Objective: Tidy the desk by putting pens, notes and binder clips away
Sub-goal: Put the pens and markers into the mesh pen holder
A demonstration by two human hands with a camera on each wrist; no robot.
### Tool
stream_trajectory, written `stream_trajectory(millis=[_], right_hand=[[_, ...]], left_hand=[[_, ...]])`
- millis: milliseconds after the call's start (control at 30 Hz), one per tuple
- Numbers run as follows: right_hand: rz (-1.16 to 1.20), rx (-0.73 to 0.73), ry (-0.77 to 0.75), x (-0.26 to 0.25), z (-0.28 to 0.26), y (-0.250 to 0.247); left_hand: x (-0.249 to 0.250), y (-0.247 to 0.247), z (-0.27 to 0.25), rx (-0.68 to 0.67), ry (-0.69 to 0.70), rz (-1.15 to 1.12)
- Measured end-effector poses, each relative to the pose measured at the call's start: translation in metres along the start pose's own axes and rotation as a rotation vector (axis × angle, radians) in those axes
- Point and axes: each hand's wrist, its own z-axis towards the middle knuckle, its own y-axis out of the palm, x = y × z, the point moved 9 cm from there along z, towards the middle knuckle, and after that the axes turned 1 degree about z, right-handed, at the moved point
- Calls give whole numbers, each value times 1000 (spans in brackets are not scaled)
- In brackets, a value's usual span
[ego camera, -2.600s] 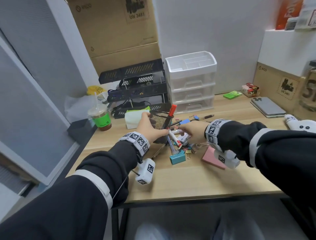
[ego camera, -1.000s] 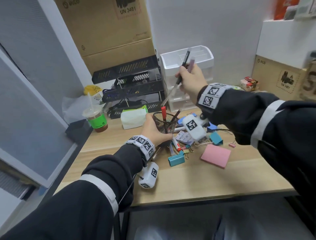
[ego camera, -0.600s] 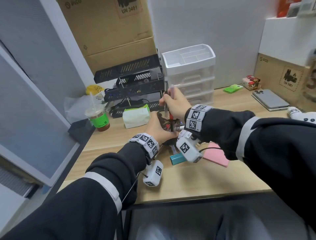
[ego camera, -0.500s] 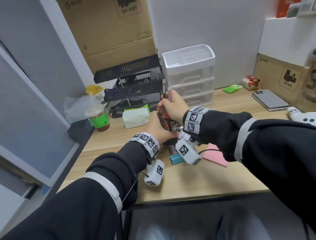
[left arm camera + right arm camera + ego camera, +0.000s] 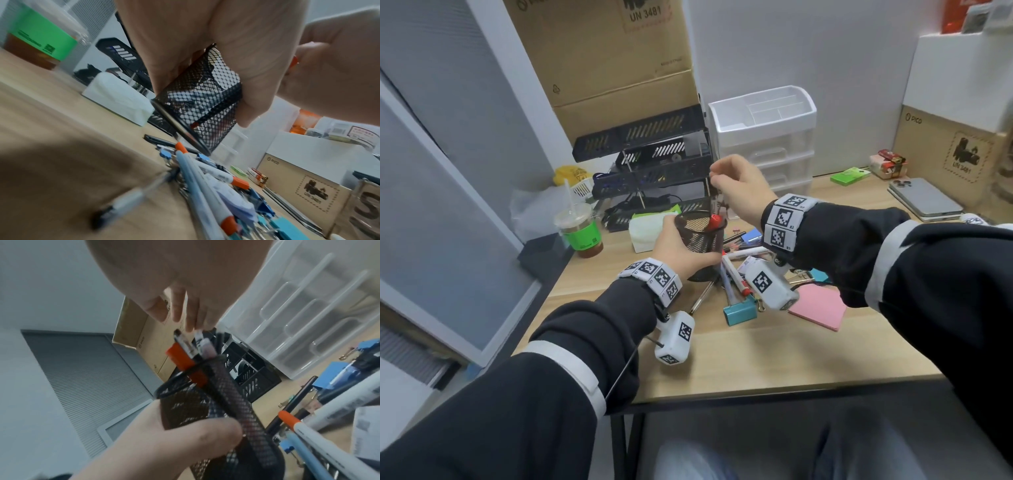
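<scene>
**Inspector:** Start at the left of the desk (image 5: 722, 359).

**Assistant:** An iced drink cup (image 5: 578, 228) with a green sleeve stands near the left edge; a white tissue pack (image 5: 645, 231) lies just beside it to the right. Behind them is a black stacked letter tray (image 5: 643, 150).

**Inspector:** Left hand?

**Assistant:** The left hand (image 5: 681, 250) is wrapped round the black mesh pen holder (image 5: 702, 233), which is tilted on the desk. A red-capped marker (image 5: 180, 360) and two thinner pens (image 5: 193, 344) stick out of its mouth.

**Inspector:** Right hand?

**Assistant:** The right hand (image 5: 739, 185) hovers above the holder, fingertips (image 5: 191, 318) loosely bunched just over the pen tops. Whether they touch or pinch a pen, I cannot tell.

**Inspector:** What remains out?

**Assistant:** Right of the holder, a heap of markers (image 5: 732, 274), pens and binder clips; a teal binder clip (image 5: 739, 310) in front; a pink note pad (image 5: 818, 306) beside it. Further right, a green note pad (image 5: 849, 175) and a phone (image 5: 924, 198). A white drawer unit (image 5: 763, 137) stands at the back.
</scene>
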Motion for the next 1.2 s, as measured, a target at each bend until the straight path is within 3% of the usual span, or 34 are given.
stream_trajectory(millis=[67,133,233,367,433,500,733,900,1000,1067,1133,1200], right_hand=[[-29,137,-14,1,3,-13],[-130,144,54,14,3,-14],[-446,-245,125,42,-12,26],[-973,-825,-93,60,-72,97],[-1122,-998,-158,73,-93,118],[-1176,-1053,-152,85,-95,126],[-1229,-1046,-336,79,-90,133],[-961,-696,-404,38,-63,111],[-777,-456,-341,18,-44,86],[-700,-331,-217,16,-32,69],[-681,-296,-47,29,-24,56],[-784,-371,81,50,-27,56]], left_hand=[[-8,-14,-1,27,-13,5],[-16,-30,-2,65,-20,18],[-30,-50,-7,116,-28,26],[-44,-64,-13,142,-49,59],[-49,-67,-14,142,-52,67],[-49,-70,-15,142,-50,73],[-55,-67,-16,130,-61,33],[-53,-69,-14,152,-39,21],[-59,-69,-12,166,-55,10],[-64,-66,-12,154,-67,-9],[-69,-62,-12,143,-76,-19],[-73,-59,-12,129,-94,-17]])
